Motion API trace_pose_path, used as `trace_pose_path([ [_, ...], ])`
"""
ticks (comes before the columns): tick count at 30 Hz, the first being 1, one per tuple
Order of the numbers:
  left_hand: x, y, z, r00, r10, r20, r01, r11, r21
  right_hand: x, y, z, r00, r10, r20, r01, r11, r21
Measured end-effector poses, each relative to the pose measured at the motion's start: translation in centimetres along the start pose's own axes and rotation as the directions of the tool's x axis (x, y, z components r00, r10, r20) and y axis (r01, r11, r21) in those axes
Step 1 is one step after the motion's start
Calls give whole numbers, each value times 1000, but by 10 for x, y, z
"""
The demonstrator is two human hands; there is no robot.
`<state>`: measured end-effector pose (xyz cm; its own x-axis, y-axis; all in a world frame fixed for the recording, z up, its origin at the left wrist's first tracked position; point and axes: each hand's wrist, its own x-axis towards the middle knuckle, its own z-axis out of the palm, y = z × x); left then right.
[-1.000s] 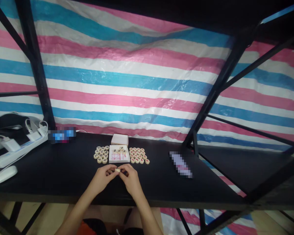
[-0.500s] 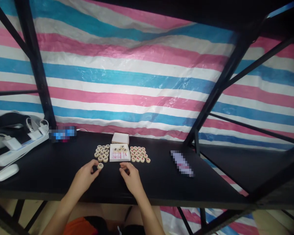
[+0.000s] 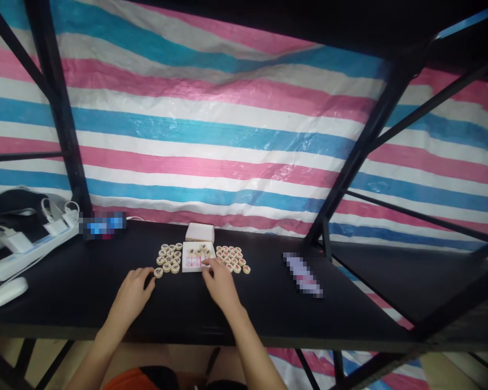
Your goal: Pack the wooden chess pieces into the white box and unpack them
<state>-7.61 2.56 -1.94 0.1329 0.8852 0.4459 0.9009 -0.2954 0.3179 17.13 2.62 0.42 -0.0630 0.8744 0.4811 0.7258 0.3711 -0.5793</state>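
Observation:
My left hand (image 3: pixel 135 288) rests on the black table, thumb and fingers apart, its fingertips beside a round game piece (image 3: pixel 158 273) at the front left corner of a group of pieces with dark characters (image 3: pixel 171 254). My right hand (image 3: pixel 219 281) reaches over the front right edge of a white open box (image 3: pixel 192 268), with fingers slightly apart and nothing seen between them. Several pieces (image 3: pixel 203 252) lie in the back part of the box. Right of it is a group of pieces with red characters (image 3: pixel 236 268), partly covered by my right hand.
Behind the box is a white lid (image 3: pixel 200 232). A blurred phone-like item (image 3: pixel 303 275) lies at the right of the table (image 3: pixel 276 314). A white power strip (image 3: pixel 32 252) with plugs and cables is at the left, near a blurred blue item (image 3: pixel 104 225). Black frame bars flank the table.
The piece from my left hand now sits at the group's front left corner, and that hand has opened and drawn left. My right hand has moved forward over the box's edge.

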Motion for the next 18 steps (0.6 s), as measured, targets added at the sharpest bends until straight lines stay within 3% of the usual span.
trace_pose_path([
  [3, -2, 1, 0, 997, 77, 11, -77, 997, -30, 34, 10, -6, 997, 15, 79, 7, 961, -276],
  [5, -2, 3, -1, 995, 94, 33, -93, 995, -39, 53, 18, -6, 991, 16, 132, 28, 945, -325],
  [11, -3, 6, -3, 997, 62, 36, -62, 998, -3, 72, 34, 5, 971, 46, 234, 43, 931, -362],
  [18, -4, 11, -8, 997, 56, 60, -60, 996, 61, 73, 40, 10, 970, 90, 226, -16, 950, -311],
])
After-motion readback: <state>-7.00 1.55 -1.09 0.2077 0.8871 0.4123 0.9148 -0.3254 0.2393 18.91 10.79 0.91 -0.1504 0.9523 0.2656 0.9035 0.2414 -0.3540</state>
